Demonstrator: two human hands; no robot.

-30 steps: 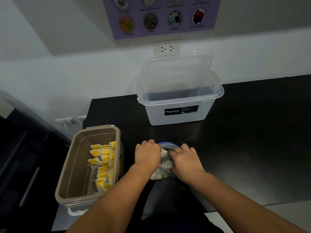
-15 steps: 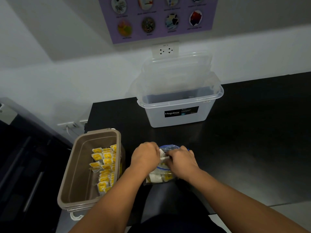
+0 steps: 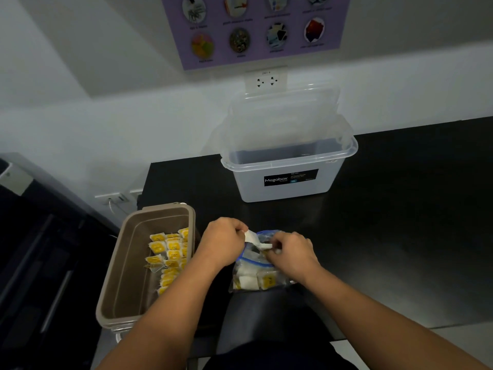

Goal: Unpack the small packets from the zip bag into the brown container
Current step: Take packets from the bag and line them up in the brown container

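Note:
A clear zip bag (image 3: 257,273) with a blue seal lies on the black counter, holding several white and yellow small packets. My left hand (image 3: 222,245) pinches a white packet (image 3: 251,236) at the bag's mouth. My right hand (image 3: 292,253) grips the bag's top edge, with another white packet (image 3: 265,246) at its fingertips. The brown container (image 3: 125,271) stands open to the left, with several yellow packets (image 3: 169,259) stacked along its right side.
A clear Megabox tub (image 3: 289,169) stands at the back of the counter (image 3: 400,236), its lid leaning on the wall behind. The counter's left edge runs beside the brown container, with dark cabinets (image 3: 40,263) beyond. A wall socket (image 3: 265,82) sits above the tub.
Both hands have parted slightly at the bag's mouth. The left hand has drawn a white packet up out of the opening, and more of the bag shows below the hands.

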